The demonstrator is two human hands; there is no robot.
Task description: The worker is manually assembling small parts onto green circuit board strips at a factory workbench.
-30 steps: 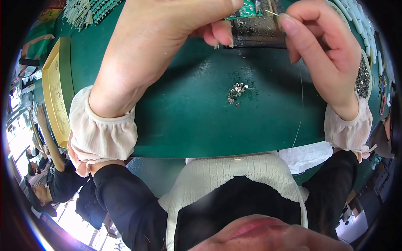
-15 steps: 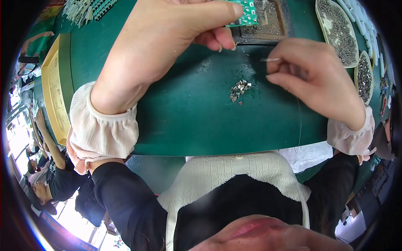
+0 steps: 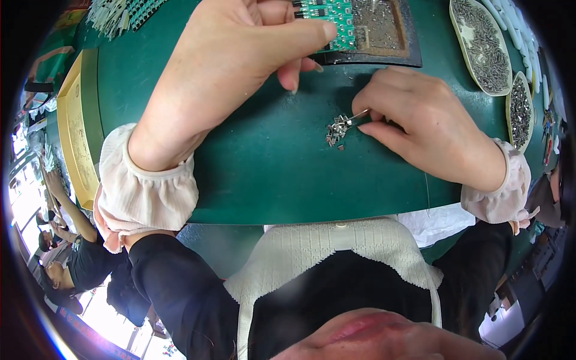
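My left hand (image 3: 240,57) grips a green circuit board (image 3: 343,13) at the top centre, its thumb lying across the board. The board is held over the edge of a dark-rimmed tray (image 3: 396,59). My right hand (image 3: 423,123) is closed round a thin silver tool (image 3: 359,115) that looks like tweezers, mostly hidden by the fingers. Its tip touches a small pile of shiny metal pieces (image 3: 335,133) on the green tabletop (image 3: 288,186).
At the upper right stand two pale dishes of small metal parts, a larger one (image 3: 481,51) and a smaller one (image 3: 519,114). A yellow box (image 3: 78,129) lies at the left. Bundled white wires (image 3: 108,15) sit upper left. Another person (image 3: 90,258) works at far left.
My right hand has moved left and down, bringing the tool's tip to the pile. The left hand has shifted slightly left and down with the circuit board.
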